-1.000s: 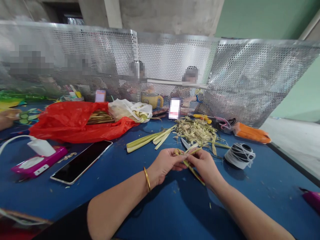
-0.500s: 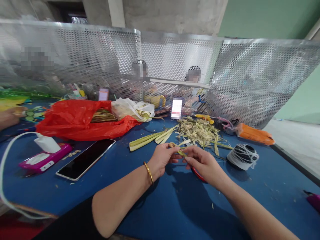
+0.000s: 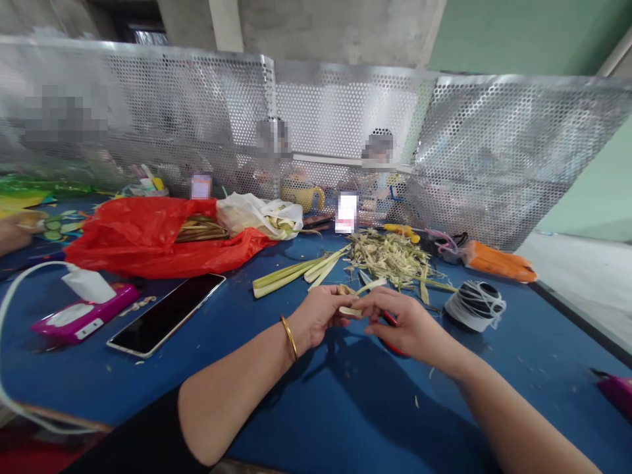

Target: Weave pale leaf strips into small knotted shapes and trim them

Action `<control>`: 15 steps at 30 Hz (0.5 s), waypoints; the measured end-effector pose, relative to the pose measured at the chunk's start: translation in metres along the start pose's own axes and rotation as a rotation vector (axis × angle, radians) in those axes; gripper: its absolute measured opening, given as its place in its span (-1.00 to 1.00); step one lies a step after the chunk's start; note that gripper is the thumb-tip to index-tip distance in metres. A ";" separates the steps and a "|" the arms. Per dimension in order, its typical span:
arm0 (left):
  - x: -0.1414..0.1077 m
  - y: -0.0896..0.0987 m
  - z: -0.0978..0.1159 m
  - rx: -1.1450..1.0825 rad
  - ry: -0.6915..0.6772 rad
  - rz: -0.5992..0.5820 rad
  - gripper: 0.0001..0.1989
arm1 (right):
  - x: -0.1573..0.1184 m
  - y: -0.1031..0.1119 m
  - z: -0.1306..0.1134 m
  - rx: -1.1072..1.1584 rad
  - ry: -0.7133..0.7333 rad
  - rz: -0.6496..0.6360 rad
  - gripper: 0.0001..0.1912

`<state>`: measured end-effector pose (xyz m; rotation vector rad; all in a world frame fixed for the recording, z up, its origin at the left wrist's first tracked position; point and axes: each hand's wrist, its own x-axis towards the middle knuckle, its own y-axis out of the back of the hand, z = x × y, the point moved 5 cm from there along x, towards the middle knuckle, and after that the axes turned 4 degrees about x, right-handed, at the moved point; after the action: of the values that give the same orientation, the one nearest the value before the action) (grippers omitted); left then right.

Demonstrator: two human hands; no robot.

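My left hand point(image 3: 323, 313) pinches a small piece of pale plant strip point(image 3: 351, 311) above the blue table. At the strip's right side, the fingers of my right hand point(image 3: 395, 316) close on it, and its exact folds are too small to tell. A pale strip end sticks up between the hands. Red-handled scissors point(image 3: 394, 336) lie partly hidden under my right hand. Beyond my hands are long green-white strips point(image 3: 286, 275) and a heap of shredded plant scraps point(image 3: 390, 255). To the right stands a spool of white thread point(image 3: 474, 307).
A phone point(image 3: 168, 316) and a magenta power strip point(image 3: 86, 316) lie at left, behind them a red plastic bag point(image 3: 133, 237). An orange packet point(image 3: 500, 261) sits at right. A perforated metal screen point(image 3: 340, 112) crosses the back; a person's hand point(image 3: 14, 230) shows far left.
My right hand has shifted slightly on the strip, and the pale piece between my hands now shows broader. More of the scissors is visible. The whole view has moved slightly.
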<state>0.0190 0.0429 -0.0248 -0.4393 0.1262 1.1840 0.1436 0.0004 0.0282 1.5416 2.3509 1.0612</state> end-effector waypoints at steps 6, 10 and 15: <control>0.001 0.001 -0.001 0.015 0.023 0.014 -0.87 | 0.000 0.003 -0.001 -0.220 0.117 0.132 -0.83; 0.001 0.001 0.002 0.072 -0.019 0.002 -0.87 | 0.000 0.013 0.001 -0.273 0.041 0.291 -0.84; -0.001 -0.001 0.004 0.161 -0.101 0.027 -0.95 | -0.003 0.002 -0.011 -0.546 0.156 0.217 -0.81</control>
<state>0.0188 0.0431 -0.0201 -0.2366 0.1395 1.2101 0.1415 -0.0070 0.0366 1.5517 1.7704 1.7469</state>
